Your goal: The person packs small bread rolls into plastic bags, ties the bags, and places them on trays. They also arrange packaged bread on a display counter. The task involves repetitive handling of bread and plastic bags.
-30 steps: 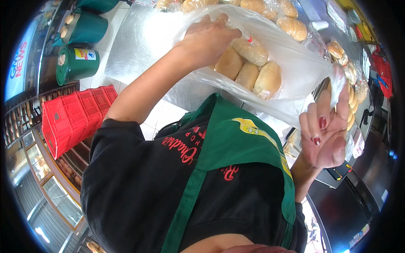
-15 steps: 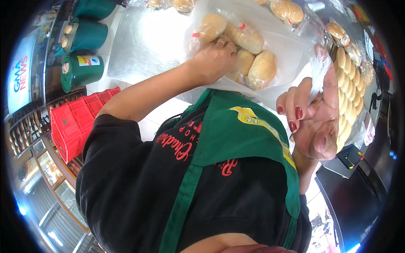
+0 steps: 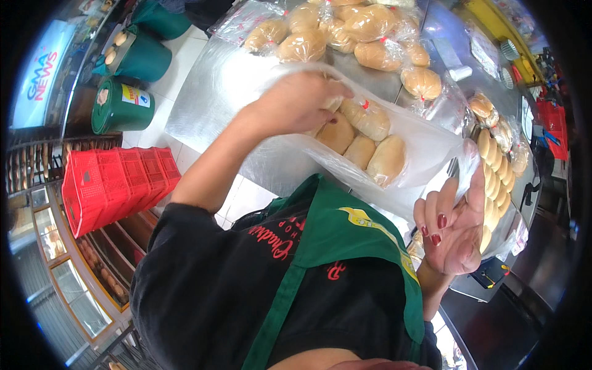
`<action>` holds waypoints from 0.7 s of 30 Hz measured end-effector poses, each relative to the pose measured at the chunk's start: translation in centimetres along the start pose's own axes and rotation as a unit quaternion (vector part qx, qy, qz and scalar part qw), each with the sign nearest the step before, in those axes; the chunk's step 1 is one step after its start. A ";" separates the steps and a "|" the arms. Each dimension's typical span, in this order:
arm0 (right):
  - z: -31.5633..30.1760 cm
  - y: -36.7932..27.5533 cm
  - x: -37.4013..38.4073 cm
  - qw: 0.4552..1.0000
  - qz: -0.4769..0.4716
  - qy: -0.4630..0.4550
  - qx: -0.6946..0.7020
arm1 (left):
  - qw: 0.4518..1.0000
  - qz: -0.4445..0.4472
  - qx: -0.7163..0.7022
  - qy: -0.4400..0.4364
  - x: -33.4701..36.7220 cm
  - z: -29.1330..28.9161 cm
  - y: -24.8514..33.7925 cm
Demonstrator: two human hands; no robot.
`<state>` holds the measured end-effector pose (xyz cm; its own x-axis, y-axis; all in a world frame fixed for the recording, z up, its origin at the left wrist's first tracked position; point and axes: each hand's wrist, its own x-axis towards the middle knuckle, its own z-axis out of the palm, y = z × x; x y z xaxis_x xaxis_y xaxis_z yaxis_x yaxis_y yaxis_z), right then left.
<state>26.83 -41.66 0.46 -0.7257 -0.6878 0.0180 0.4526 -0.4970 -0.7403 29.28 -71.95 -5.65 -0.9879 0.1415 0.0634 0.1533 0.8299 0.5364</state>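
A large clear plastic bag (image 3: 425, 176) lies stretched across in front of me, holding several bread rolls (image 3: 386, 160), some in small packs tied with red. My left hand (image 3: 299, 102), slightly blurred, is at the bag's left part. Its thumb and forefinger curve around a bread roll (image 3: 333, 105), mostly hidden under the hand. At the right, my right hand (image 3: 453, 225) is turned palm up, its fingers closed on the bag's gathered end.
Several wrapped bread packs (image 3: 370, 23) cover the far side of the metal table (image 3: 209, 98). Rows of unwrapped rolls (image 3: 493, 179) stand at the right. Red crates (image 3: 120, 185) and green bins (image 3: 123, 105) are at the left.
My left hand has lifted up and left from among the rolls. The bag sits lower in view, and more of the table's far side shows. My right hand keeps its grip.
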 end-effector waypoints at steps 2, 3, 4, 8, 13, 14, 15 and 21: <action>0.2 -0.1 0.6 1.000 0.005 -0.018 -0.002 | 0.971 0.073 -0.154 0.168 0.2 -2.3 -2.5; 0.3 -0.3 0.9 0.999 0.007 -0.035 -0.010 | 0.933 0.077 -0.283 0.207 1.1 -4.0 -5.0; 0.4 -0.3 1.1 0.998 0.011 -0.057 -0.009 | 0.940 0.007 -0.175 0.292 2.5 -4.4 -7.7; 1.0 -0.5 1.4 0.999 0.009 -0.051 0.005 | 0.980 -0.166 0.033 0.103 7.5 1.5 -18.9; 1.7 -0.4 1.8 0.996 -0.004 -0.083 0.029 | 0.940 -0.335 0.020 0.058 8.2 9.0 -22.9; 1.8 -0.3 1.9 0.995 -0.010 -0.092 0.039 | 0.935 -0.348 0.022 0.063 7.5 9.7 -22.0; 1.8 -0.2 2.1 0.994 -0.012 -0.105 0.038 | 0.933 -0.353 0.016 0.073 6.5 10.2 -20.7; 2.0 -0.1 2.5 0.990 -0.020 -0.125 0.069 | 0.914 -0.268 -0.248 0.178 2.5 11.8 -14.9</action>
<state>26.01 -44.37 1.94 -0.6003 -0.7678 0.2238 0.5053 -0.5810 -0.6380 24.86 -77.60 -23.40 -0.8764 -0.4716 -0.0979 -0.2971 0.3693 0.8805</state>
